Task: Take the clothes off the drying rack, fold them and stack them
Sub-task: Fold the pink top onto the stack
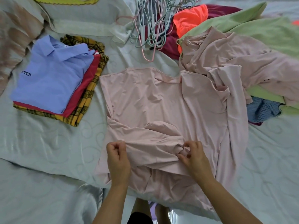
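Left hand [117,156] and right hand [192,155] pinch folded sleeve of pink top [145,97], frame centre, likely squaring fold; finished stack [53,78] upper left.

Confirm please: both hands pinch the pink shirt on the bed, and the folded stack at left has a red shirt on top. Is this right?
No. In the head view a blue polo shirt tops the folded stack; the red garment lies under it. The left hand and right hand do pinch the pink shirt.
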A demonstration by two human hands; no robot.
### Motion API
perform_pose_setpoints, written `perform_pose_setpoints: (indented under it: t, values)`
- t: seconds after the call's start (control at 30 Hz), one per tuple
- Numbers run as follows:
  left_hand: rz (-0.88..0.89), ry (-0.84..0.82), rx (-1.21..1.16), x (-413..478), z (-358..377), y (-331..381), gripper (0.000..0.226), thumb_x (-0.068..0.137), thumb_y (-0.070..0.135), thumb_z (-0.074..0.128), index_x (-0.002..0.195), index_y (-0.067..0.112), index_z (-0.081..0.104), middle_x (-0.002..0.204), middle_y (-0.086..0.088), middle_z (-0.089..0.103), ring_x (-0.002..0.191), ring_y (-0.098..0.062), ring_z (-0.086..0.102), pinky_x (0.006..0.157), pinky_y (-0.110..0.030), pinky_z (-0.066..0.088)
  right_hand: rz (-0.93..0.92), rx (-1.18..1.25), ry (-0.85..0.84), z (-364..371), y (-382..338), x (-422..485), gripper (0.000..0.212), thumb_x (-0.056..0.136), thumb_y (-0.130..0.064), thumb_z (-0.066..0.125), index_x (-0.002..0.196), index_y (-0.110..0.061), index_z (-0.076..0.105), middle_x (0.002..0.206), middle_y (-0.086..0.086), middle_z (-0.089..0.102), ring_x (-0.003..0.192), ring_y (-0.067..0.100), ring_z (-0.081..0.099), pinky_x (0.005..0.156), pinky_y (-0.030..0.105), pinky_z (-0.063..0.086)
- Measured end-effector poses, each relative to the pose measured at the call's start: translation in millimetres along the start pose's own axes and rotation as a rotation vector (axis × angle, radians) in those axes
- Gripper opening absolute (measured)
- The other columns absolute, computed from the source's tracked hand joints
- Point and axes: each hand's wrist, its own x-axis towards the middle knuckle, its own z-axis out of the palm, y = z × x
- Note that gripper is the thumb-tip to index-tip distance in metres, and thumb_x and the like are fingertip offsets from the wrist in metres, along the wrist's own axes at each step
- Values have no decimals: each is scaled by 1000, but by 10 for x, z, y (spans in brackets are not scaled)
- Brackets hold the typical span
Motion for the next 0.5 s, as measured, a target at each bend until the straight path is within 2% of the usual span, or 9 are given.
perform_pose_setpoints:
  t: [0.13,0.23,0.3,0.37,0.4,0.43,0.5]
  values:
    - [-119,95,36,114,37,-43,8,99,12,38,95,5,37,78,6,42,69,-2,42,54,0,34,-72,-30,-30,40,18,-26,18,80,-22,71,90,-16,57,88,-5,47,73,15,49,64,26,38]
    - [-81,79,65,168,35,-37,6,99,10,38,95,5,36,78,8,41,69,-3,43,54,2,33,5,140,-39,0,-63,-58,17,82,-16,68,77,-24,53,75,-11,54,68,9,51,64,21,39]
    - [-56,30,130,167,-10,-97,7,98,11,40,95,6,36,79,3,45,70,-14,48,56,-5,36,70,329,29,-51,-139,-121,20,82,-11,67,76,-24,53,75,-8,59,70,10,54,62,14,41]
    - [-56,-51,353,198,-61,-195,9,96,14,46,100,6,44,89,-7,54,81,-27,56,63,-20,41,115,400,53,-63,-178,-200,21,81,-10,68,80,-23,52,77,-3,59,68,12,54,62,16,43]
    - [8,-57,529,226,-69,-196,14,94,14,49,104,4,50,99,-13,56,89,-31,57,70,-26,43,137,404,44,-49,-168,-246,23,80,-10,70,81,-22,50,77,-1,58,67,13,53,62,17,43]
    - [146,-67,637,270,-12,-169,18,92,15,53,103,2,56,103,-17,57,92,-33,57,77,-32,43,138,405,43,-26,-152,-275,23,79,-10,71,80,-21,50,76,1,58,66,13,53,60,16,42]
    - [443,-211,624,334,240,-5,28,86,28,52,89,4,65,93,-17,62,86,-36,58,79,-35,40,118,395,40,14,-137,-299,23,78,-10,72,77,-18,51,73,1,58,68,12,53,59,13,41]
